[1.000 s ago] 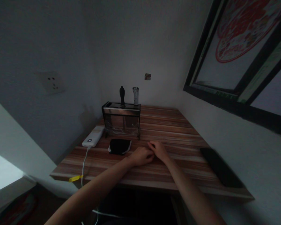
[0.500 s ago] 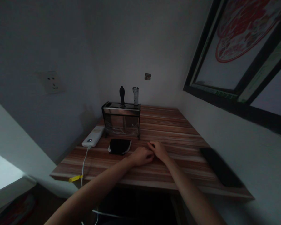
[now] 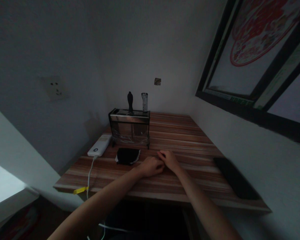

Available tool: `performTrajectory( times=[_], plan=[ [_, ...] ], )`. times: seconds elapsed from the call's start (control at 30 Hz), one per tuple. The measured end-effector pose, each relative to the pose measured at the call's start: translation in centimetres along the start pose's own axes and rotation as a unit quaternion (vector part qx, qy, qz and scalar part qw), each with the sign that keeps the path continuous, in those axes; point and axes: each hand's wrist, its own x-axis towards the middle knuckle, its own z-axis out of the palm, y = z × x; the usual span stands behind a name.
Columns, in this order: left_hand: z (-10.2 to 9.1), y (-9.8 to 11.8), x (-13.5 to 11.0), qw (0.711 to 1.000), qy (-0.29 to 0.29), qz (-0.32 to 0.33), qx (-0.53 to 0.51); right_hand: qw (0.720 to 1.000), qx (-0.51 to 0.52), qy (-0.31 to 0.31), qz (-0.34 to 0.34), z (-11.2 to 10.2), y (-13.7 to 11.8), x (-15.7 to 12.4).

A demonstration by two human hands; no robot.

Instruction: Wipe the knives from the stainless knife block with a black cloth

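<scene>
Two bare hands meet on the table [image 3: 175, 130]. The left hand [image 3: 151, 166] is loosely curled, its fingers tucked under; the right hand [image 3: 169, 159] is bent inward, its fingers touching the left. No held object shows, but whether something small lies within either hand cannot be told. Compared with a second ago, nothing visibly differs: the hands stay put and, as I judge it, no handling is in progress.

Outward from the hands, counted: one black pouch [image 3: 128, 156], nearest, at ten o'clock beside the left hand; one clear-sided stand [image 3: 130, 133] at eleven, topped by two handles, one black [image 3: 130, 101], one wrapped [image 3: 145, 102]; one white power bank [image 3: 100, 145] toward half past nine, one cable [image 3: 90, 171] leaving it toward six, one yellow tag [image 3: 80, 190] beside the cable; one dark slab [image 3: 236, 178] just past three.
</scene>
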Motion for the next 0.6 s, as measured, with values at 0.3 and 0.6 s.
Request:
performTrajectory(
  times=[0.3, 0.6],
  plan=[
    [-0.24, 0.26, -0.07, 1.000, 0.006, -0.003, 0.000, 1.000, 0.007, 0.003, 0.000, 0.13, -0.01, -0.07],
    [-0.27, 0.35, -0.07, 1.000, 0.009, -0.001, 0.001, 1.000, 0.008, 0.004, -0.007, 0.04, -0.02, -0.05]
  ],
)
